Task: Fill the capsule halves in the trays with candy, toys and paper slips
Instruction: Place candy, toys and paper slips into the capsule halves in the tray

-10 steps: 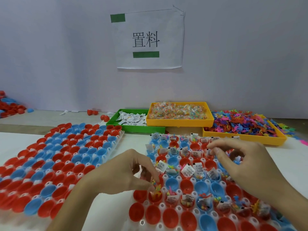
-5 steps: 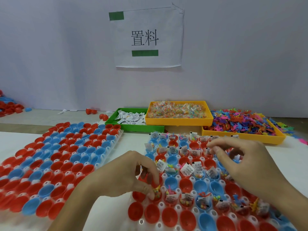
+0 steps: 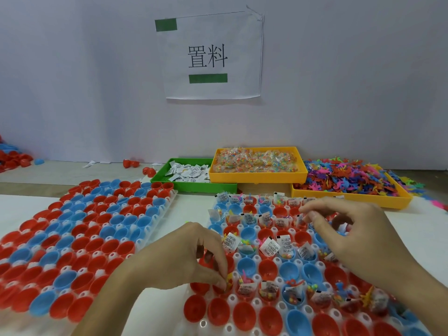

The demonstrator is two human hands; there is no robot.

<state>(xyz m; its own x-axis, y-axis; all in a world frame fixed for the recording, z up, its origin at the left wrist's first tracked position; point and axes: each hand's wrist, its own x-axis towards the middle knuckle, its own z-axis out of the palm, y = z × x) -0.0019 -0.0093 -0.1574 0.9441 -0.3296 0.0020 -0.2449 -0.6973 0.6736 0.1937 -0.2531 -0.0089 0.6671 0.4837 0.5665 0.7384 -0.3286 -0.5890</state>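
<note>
Two white trays hold red and blue capsule halves. The right tray (image 3: 232, 299) has many halves with candy, toys and paper slips in them; its nearest row is bare. My left hand (image 3: 186, 260) hovers over its left side, fingertips pinching a small yellow toy (image 3: 229, 279) down into a red half. My right hand (image 3: 349, 234) hangs over the tray's right part with fingers curled; what it holds, if anything, is hidden. The left tray (image 3: 169, 200) holds only bare halves.
At the back stand a green bin (image 3: 194, 187) of paper slips, a yellow bin (image 3: 257, 177) of wrapped candy and a yellow bin (image 3: 351, 198) heaped with coloured toys. Loose capsule halves (image 3: 14, 158) lie far left by the wall. A paper sign (image 3: 213, 57) hangs above.
My left hand has lowered its pinched toy slightly into the red half. My right hand has stayed nearly still above the tray.
</note>
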